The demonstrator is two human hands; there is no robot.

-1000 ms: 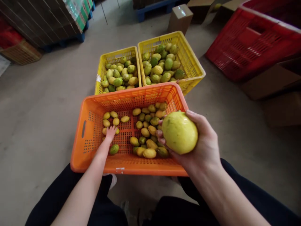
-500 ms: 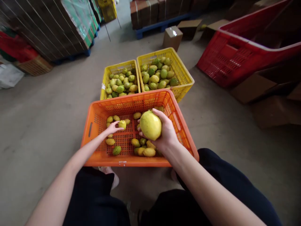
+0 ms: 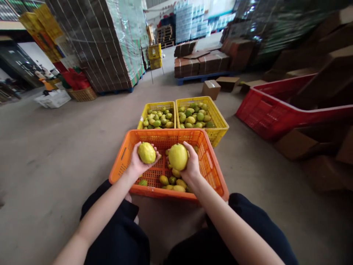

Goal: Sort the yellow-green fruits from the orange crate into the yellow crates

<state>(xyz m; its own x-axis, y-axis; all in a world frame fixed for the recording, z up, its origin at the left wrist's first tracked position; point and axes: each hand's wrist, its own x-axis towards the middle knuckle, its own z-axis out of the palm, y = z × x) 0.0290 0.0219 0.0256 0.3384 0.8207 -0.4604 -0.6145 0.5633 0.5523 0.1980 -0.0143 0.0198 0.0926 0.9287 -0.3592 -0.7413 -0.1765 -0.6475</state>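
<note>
My left hand (image 3: 138, 163) holds a yellow, slightly bumpy fruit (image 3: 147, 152), its fingers curled round the far side. In my right hand (image 3: 192, 163) is a larger, rounder yellow fruit (image 3: 178, 156). Both are raised above an orange crate (image 3: 168, 192), apart from each other. Several smaller yellow and green fruits (image 3: 179, 188) lie on the crate's perforated floor, and my hands hide part of them. Two yellow crates of green-yellow fruits, a left one (image 3: 140, 119) and a right one (image 3: 220, 127), stand just behind.
On the right a large red crate (image 3: 255, 114) stands beside open cardboard boxes (image 3: 295, 143). A small carton (image 3: 211, 89) sits on the floor behind the yellow crates. Wrapped stacks (image 3: 93, 44) and a white bag (image 3: 53, 98) are at the back left.
My left hand has lifted its fruit from the orange crate's floor and moved right, beside the larger fruit. The right hand still holds its fruit. The view has tilted up.
</note>
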